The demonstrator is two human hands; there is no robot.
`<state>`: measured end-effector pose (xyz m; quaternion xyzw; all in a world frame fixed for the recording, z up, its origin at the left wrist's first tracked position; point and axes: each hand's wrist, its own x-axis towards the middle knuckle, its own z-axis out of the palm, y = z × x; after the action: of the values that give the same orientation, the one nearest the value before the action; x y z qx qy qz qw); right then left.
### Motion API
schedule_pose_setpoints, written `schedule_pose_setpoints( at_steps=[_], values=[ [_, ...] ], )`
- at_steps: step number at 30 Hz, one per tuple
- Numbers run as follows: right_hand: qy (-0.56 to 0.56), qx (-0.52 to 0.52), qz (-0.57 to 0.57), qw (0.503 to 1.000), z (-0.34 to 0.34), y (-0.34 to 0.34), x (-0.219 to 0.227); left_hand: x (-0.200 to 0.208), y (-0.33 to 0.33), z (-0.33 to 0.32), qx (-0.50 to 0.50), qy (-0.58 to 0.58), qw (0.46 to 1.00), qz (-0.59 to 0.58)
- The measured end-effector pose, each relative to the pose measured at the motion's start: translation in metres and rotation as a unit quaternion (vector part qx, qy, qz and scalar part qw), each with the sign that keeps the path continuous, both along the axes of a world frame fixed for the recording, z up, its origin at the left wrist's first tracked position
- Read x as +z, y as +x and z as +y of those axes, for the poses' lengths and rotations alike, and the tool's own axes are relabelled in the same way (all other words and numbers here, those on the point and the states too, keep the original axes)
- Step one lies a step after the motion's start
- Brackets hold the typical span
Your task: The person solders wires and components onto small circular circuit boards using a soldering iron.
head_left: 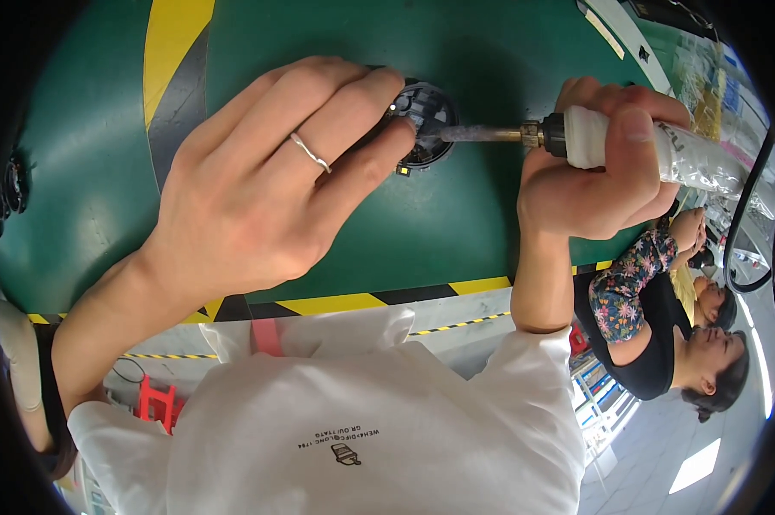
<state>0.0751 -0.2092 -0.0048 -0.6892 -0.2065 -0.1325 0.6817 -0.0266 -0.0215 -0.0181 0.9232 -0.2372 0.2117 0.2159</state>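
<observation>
A round black plastic housing [440, 105] lies on the green mat, partly covered by my left fingers. My left hand [258, 172], with a ring on one finger, grips the housing's left side; its fingertips are bent down over it. What sits under those fingertips is hidden. My right hand [606, 163] is wrapped round the handle of a soldering iron [490, 134], which has pale wrapping and clear film on it. The iron points left, and its tip reaches the inside of the housing near my left fingertips. Whether it touches anything there I cannot tell.
Yellow and black tape [344, 304] edges the green mat [284, 34]. A black cable [739, 206] curves at the right. Dark coiled parts [11, 193] lie at the far left. Other people [662, 343] sit at the right, and a red stool [155, 403] stands below.
</observation>
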Motion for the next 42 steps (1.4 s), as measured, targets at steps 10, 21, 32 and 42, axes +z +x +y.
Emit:
schedule_pose_setpoints(
  at_steps=[10, 21, 32, 42],
  values=[
    [-0.060, -0.055, -0.016, 0.997, 0.007, 0.001, 0.005, -0.001, 0.000, 0.000, -0.001, 0.002, 1.000, -0.004],
    [0.019, -0.017, 0.054, 0.998, -0.002, 0.002, 0.001, -0.004, 0.001, 0.001, -0.005, 0.000, 1.000, -0.004],
    [-0.017, -0.079, 0.007, 0.997, 0.002, 0.009, -0.001, -0.006, 0.002, 0.001, 0.010, -0.010, 1.000, -0.012],
    [-0.012, -0.072, 0.029, 0.997, 0.019, 0.015, -0.004, -0.013, 0.002, 0.011, 0.028, -0.034, 0.999, -0.019]
  ],
)
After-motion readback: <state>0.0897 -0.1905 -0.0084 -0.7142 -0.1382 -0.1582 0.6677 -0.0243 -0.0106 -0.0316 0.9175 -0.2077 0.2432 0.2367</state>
